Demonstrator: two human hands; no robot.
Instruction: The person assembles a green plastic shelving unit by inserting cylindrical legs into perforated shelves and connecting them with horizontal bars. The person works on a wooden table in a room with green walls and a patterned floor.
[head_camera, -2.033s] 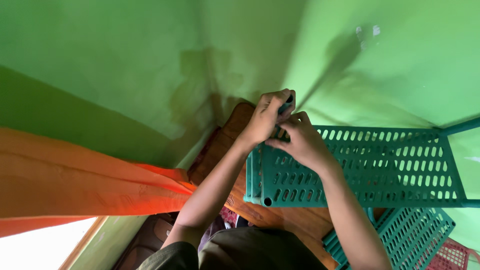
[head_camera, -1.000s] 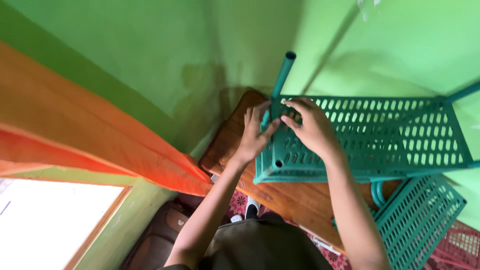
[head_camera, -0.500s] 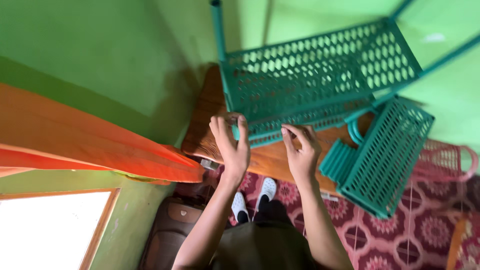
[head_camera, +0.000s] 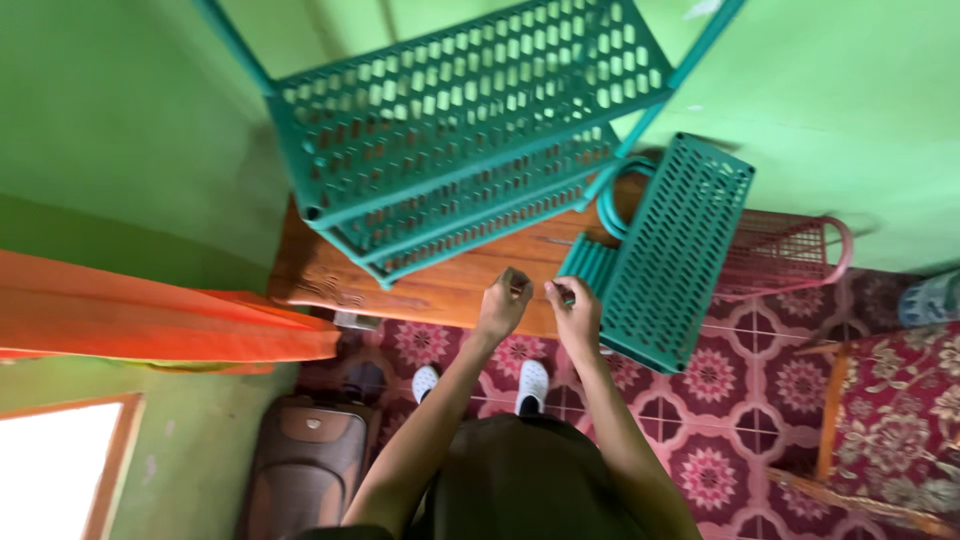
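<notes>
Hands hover over the wooden counter beside the teal shelf parts

Centre frame, the left hand is loosely curled, its hold unclear; the right hand pinches something small beside the loose teal shelf panel. Upper centre stands the stacked teal rack; steady it before fitting parts.

The rack at twelve o'clock is teal, pierced with rows of small holes, like the loose shelf at two o'clock. The walls are green. The table is brown wood. The floor has maroon tiles with flower patterns. The curtain at nine o'clock is orange. The shoes are white.
</notes>
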